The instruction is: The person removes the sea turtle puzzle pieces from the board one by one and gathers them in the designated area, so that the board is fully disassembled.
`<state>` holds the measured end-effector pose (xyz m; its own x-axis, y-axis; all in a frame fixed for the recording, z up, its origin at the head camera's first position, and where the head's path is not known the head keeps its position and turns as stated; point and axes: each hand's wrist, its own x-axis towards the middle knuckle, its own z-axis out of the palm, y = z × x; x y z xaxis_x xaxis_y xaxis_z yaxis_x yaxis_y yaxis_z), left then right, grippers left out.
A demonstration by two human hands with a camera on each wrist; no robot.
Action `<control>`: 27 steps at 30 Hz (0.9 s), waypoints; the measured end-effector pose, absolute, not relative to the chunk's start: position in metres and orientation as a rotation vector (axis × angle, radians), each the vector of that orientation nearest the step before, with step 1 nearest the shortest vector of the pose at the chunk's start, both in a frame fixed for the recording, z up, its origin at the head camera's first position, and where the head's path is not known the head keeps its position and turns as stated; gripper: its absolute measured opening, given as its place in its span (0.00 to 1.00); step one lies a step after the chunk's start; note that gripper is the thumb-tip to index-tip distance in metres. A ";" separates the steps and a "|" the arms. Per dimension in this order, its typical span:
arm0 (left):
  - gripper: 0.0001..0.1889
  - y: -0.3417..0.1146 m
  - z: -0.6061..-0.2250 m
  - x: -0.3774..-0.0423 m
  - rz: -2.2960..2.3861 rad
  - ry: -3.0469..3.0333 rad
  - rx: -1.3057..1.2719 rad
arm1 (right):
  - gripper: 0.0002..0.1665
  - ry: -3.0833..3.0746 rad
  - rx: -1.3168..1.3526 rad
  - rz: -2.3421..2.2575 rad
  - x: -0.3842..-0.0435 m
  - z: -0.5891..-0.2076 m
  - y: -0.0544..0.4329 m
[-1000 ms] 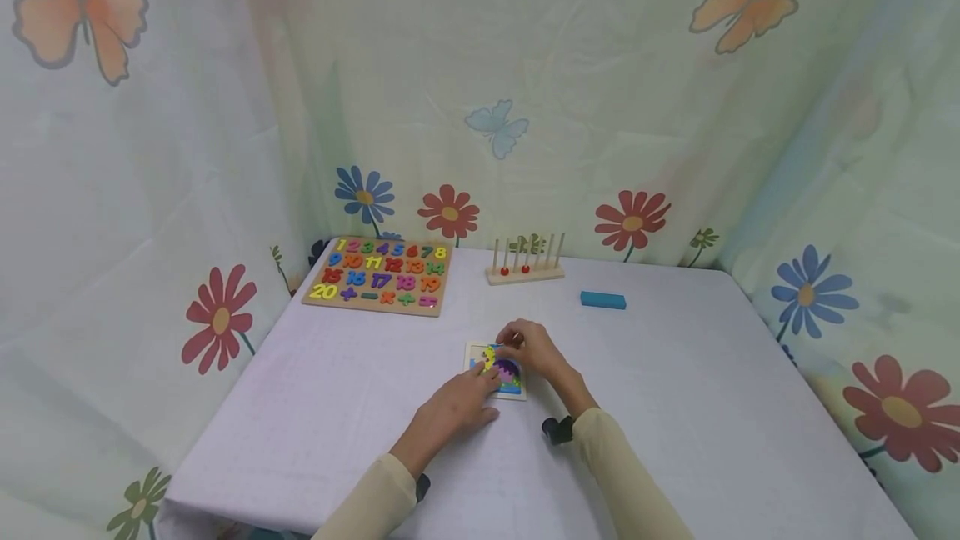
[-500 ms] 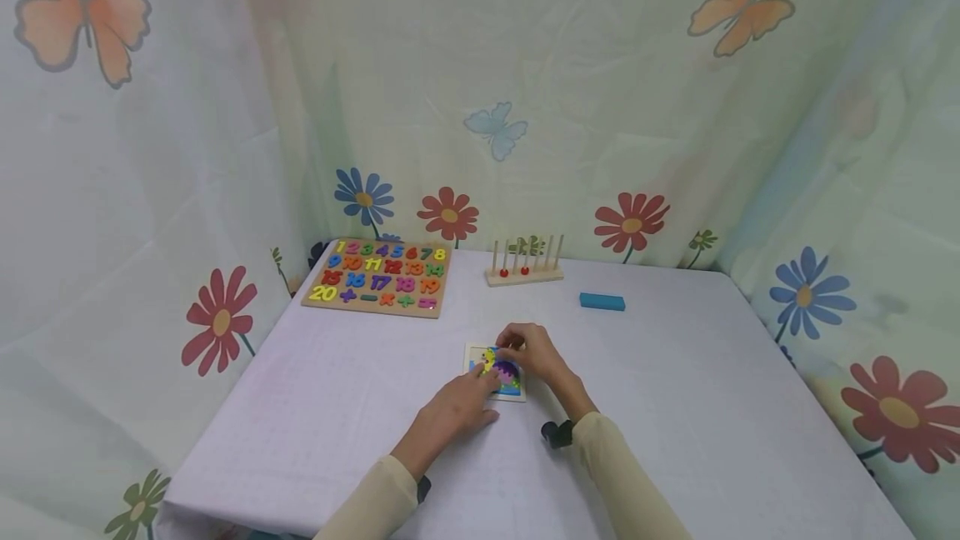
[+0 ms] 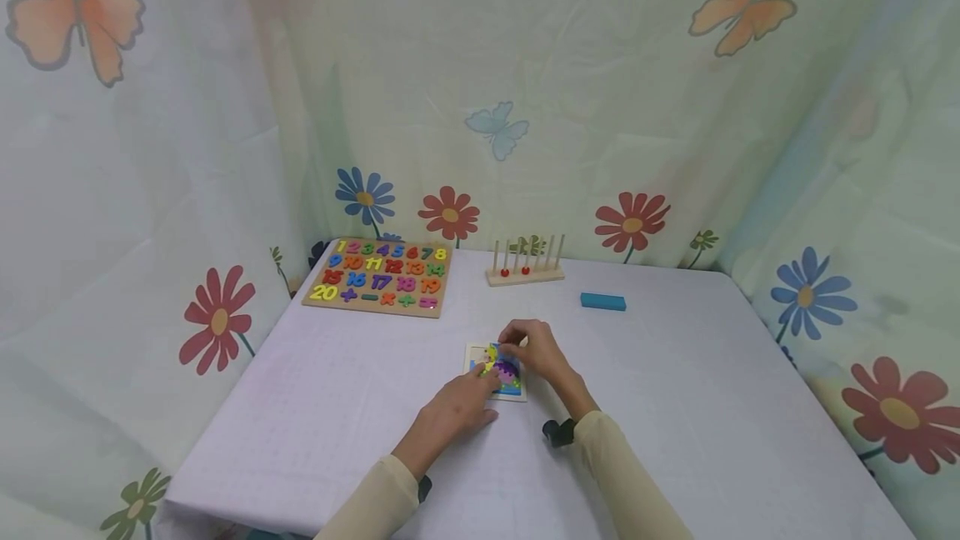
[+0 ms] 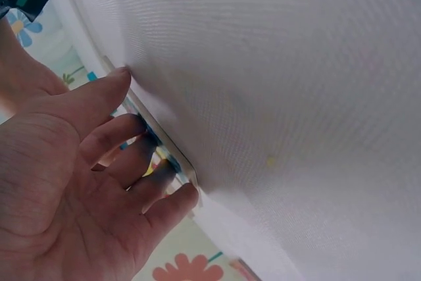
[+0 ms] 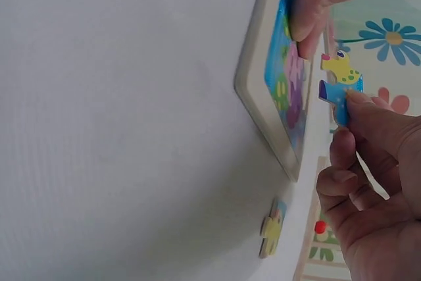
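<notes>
My right hand pinches a blue and yellow jigsaw piece between thumb and fingers. The right wrist view shows this piece raised off the small framed puzzle. That puzzle has a pale wooden rim and a colourful picture with purple, pink and blue parts. My left hand lies at the puzzle's near left side, fingertips resting on the picture. In the left wrist view, the left fingers reach over the frame's edge. A loose jigsaw piece lies on the tablecloth beside the frame.
At the back left lies a wooden number board with coloured numerals. A peg stand with two red beads stands at the back middle. Right of it is a teal block. Printed curtains enclose the white table.
My right hand has risen slightly, and the jigsaw piece in it has come up and tilted off the puzzle. The left hand has stayed in place.
</notes>
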<state>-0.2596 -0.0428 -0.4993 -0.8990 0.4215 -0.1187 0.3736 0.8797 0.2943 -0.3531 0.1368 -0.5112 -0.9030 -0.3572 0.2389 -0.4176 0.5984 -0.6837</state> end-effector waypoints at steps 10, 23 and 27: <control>0.29 -0.043 -0.499 -0.258 0.416 2.858 0.603 | 0.05 -2.746 0.548 1.267 -0.348 -0.497 0.149; 0.29 -0.043 -0.496 -0.256 0.424 2.851 0.602 | 0.08 -2.714 0.424 1.424 -0.346 -0.484 0.176; 0.29 -0.043 -0.496 -0.256 0.423 2.847 0.603 | 0.08 -2.718 0.392 1.409 -0.346 -0.484 0.185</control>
<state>-0.2561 -0.0429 -0.4958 -0.8968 0.4214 -0.1345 0.3640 0.8759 0.3168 -0.3462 0.1854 -0.4837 -0.9662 -0.1988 0.1642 -0.2487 0.5515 -0.7962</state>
